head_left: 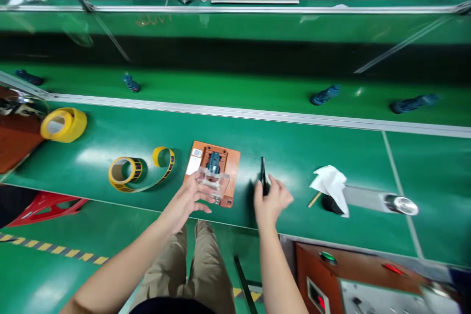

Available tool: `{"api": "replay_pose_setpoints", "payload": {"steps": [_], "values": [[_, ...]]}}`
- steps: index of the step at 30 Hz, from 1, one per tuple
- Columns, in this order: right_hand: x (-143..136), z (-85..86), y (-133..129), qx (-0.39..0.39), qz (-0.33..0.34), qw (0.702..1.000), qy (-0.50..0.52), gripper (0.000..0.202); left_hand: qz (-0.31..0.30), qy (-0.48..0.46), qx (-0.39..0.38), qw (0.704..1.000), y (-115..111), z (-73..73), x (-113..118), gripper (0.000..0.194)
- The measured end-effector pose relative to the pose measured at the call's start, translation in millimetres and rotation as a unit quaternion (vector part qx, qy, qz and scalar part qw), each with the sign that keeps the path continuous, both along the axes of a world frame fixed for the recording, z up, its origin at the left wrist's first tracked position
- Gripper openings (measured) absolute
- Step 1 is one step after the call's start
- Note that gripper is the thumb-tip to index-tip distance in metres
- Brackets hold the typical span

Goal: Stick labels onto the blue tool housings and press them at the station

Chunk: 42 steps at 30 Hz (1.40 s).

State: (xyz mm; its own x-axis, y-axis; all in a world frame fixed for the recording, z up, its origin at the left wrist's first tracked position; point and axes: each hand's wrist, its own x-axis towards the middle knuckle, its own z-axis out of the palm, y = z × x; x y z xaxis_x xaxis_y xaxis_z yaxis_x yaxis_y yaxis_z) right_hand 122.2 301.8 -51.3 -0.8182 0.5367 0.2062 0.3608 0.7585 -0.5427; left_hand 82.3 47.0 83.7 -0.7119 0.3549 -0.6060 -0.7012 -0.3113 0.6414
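Note:
An orange-brown fixture (pixel 232 176) lies on the green bench in front of me, with a small dark blue part (pixel 213 162) seated in its middle. My left hand (pixel 189 197) has its thumb and fingers around the near left side of a clear plastic cover (pixel 215 182) at the front of the fixture. To the right of the fixture, my right hand (pixel 271 202) has its thumb and index finger at the lower end of slim black tweezers (pixel 263 169), which point away from me. The grip on their lower end is partly hidden.
Left of the fixture stand a partly unrolled yellow label roll (pixel 125 171) and a yellow tape roll (pixel 64 125). At right are a white cloth (pixel 331 184) over a black object and a metal-capped item (pixel 401 204). Behind a metal rail (pixel 221 112), several dark blue parts (pixel 326 94) lie on a green belt.

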Motion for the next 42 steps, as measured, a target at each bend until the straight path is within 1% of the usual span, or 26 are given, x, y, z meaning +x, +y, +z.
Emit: {"api": "replay_pose_setpoints", "payload": {"steps": [3, 5, 7, 8, 9, 10, 11, 12, 13, 14, 16, 18, 19, 20, 21, 23, 24, 25, 26, 29, 33, 34, 35, 36, 38, 42], "values": [[21.6, -19.0, 6.8, 0.008, -0.071, 0.997, -0.035, 0.071, -0.018, -0.045, -0.045, 0.998, 13.2, -13.3, -27.5, 0.061], [26.8, -25.2, 2.5, 0.004, -0.093, 0.995, -0.041, 0.069, -0.040, -0.040, -0.074, 0.996, 11.0, -20.6, -34.6, 0.059], [26.9, -29.0, -2.6, 0.008, -0.102, 0.994, -0.032, 0.062, -0.087, 0.041, -0.145, 0.985, -3.5, -26.1, -38.2, 0.058], [26.1, -30.9, -4.0, 0.009, -0.105, 0.994, -0.025, 0.058, -0.106, 0.114, -0.217, 0.964, -14.7, -28.7, -41.2, 0.053], [25.2, -33.1, -4.4, 0.010, -0.107, 0.994, -0.017, 0.054, -0.119, 0.199, -0.308, 0.923, -27.7, -31.5, -45.8, 0.046], [24.7, -35.3, -3.9, 0.008, -0.108, 0.994, -0.009, 0.050, -0.122, 0.282, -0.405, 0.861, -41.4, -34.8, -52.1, 0.039], [24.6, -37.6, -2.7, 0.005, -0.110, 0.994, -0.002, 0.047, -0.121, 0.349, -0.490, 0.790, -54.6, -38.5, -60.1, 0.033], [25.0, -39.6, -1.3, 0.000, -0.111, 0.994, 0.002, 0.045, -0.121, 0.387, -0.549, 0.731, -66.6, -42.7, -68.8, 0.030], [25.8, -41.1, 0.2, -0.006, -0.112, 0.994, 0.006, 0.043, -0.127, 0.395, -0.584, 0.698, -76.6, -46.9, -77.6, 0.028], [26.8, -41.5, 1.3, -0.014, -0.113, 0.993, 0.011, 0.041, -0.138, 0.381, -0.599, 0.691, -84.7, -50.9, -85.5, 0.027], [28.4, -38.4, 1.8, -0.054, -0.121, 0.991, 0.030, 0.040, -0.142, 0.330, -0.597, 0.717, -96.3, -56.2, -96.1, 0.022], [27.5, -28.1, -0.9, -0.167, -0.163, 0.969, 0.085, 0.041, -0.117, 0.301, -0.585, 0.744, -105.8, -56.4, -98.1, 0.020], [25.4, -20.1, -3.6, -0.255, -0.188, 0.941, 0.122, 0.042, -0.098, 0.298, -0.573, 0.757, -111.1, -54.7, -96.4, 0.023], [22.0, -10.4, -7.1, -0.354, -0.203, 0.900, 0.156, 0.043, -0.078, 0.300, -0.551, 0.775, -116.9, -52.2, -93.4, 0.028], [17.3, 0.7, -11.6, -0.451, -0.204, 0.850, 0.180, 0.044, -0.059, 0.298, -0.520, 0.798, -123.1, -49.2, -89.6, 0.034], [4.4, 24.6, -23.8, -0.600, -0.167, 0.757, 0.198, 0.043, -0.022, 0.287, -0.458, 0.841, -135.0, -43.5, -81.6, 0.043], [-3.5, 36.2, -31.7, -0.645, -0.142, 0.724, 0.197, 0.042, -0.004, 0.284, -0.439, 0.852, -140.1, -41.3, -77.9, 0.044], [-12.1, 46.8, -40.9, -0.673, -0.120, 0.703, 0.197, 0.041, 0.011, 0.284, -0.436, 0.854, -144.5, -39.8, -74.7, 0.043], [-21.0, 55.9, -51.4, -0.690, -0.100, 0.690, 0.197, 0.040, 0.022, 0.288, -0.446, 0.847, -148.0, -38.8, -71.9, 0.040], [-47.2, 73.6, -88.1, -0.709, -0.025, 0.683, 0.175, 0.034, 0.030, 0.311, -0.494, 0.811, -155.6, -37.8, -64.8, 0.036], [-74.8, 80.9, -136.8, -0.681, 0.102, 0.717, 0.107, 0.023, 0.009, 0.390, -0.545, 0.742, -164.5, -35.3, -57.0, 0.023], [-80.0, 81.8, -147.2, -0.668, 0.133, 0.726, 0.090, 0.022, 0.009, 0.405, -0.548, 0.732, -167.2, -34.8, -55.6, 0.021], [-84.6, 82.6, -156.8, -0.656, 0.162, 0.733, 0.075, 0.021, 0.016, 0.412, -0.544, 0.731, -169.9, -34.5, -54.5, 0.021], [-88.6, 83.3, -165.6, -0.647, 0.188, 0.737, 0.061, 0.021, 0.029, 0.410, -0.534, 0.739, -172.7, -34.7, -53.9, 0.021], [-95.9, 84.6, -181.3, -0.637, 0.223, 0.737, 0.034, 0.024, 0.061, 0.380, -0.506, 0.772, -177.7, -36.6, -54.0, 0.022], [-109.4, 85.2, -204.8, -0.645, 0.246, 0.724, 0.007, 0.025, 0.098, 0.276, -0.402, 0.868, -182.4, -42.9, -56.5, 0.021]]}}
